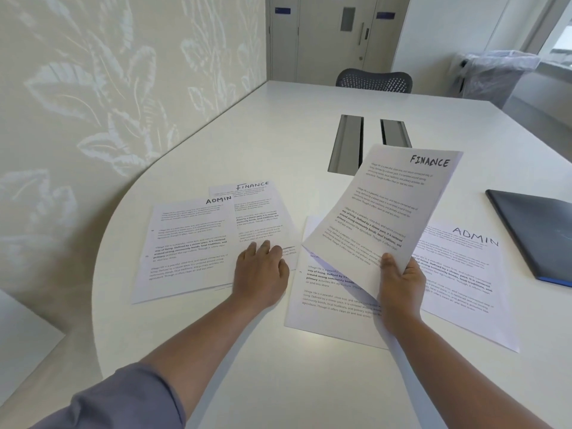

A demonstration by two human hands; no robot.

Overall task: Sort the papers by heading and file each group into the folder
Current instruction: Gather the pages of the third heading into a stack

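Papers, five sheets visible, on a white table (309, 382).

Item 1: FINANCE sheet in hand (383, 209). Lifted off the table, tilted, long axis running from near-left to far-right, heading at the far right corner. Held at its near edge by the right hand (400, 286), thumb on the printed face, fingers behind the sheet and hidden; grip closed on the paper. Right forearm rises from the near right, wrist bent slightly upward.

Item 2: left ADMIN sheet (185, 246). Flat, left of centre, long axis near to far, heading at the far right corner.

Item 3: left FINANCE sheet (260, 212). Flat, partly under the left ADMIN sheet, heading toward the far side. Left hand (260, 274) lies palm down across the near edges of items 2 and 3, fingers extended and together, pressing flat and grasping nothing. Left forearm reaches in from the near left, grey sleeve (123, 397) at the elbow.

Item 4: middle sheet (328, 301). Flat, under the lifted sheet; heading hidden.

Item 5: right ADMIN sheet (464, 283). Flat, right of item 4, rotated slightly clockwise.

Item 6: dark folder (538, 233). Closed, flat, at the right edge, just beyond item 5.
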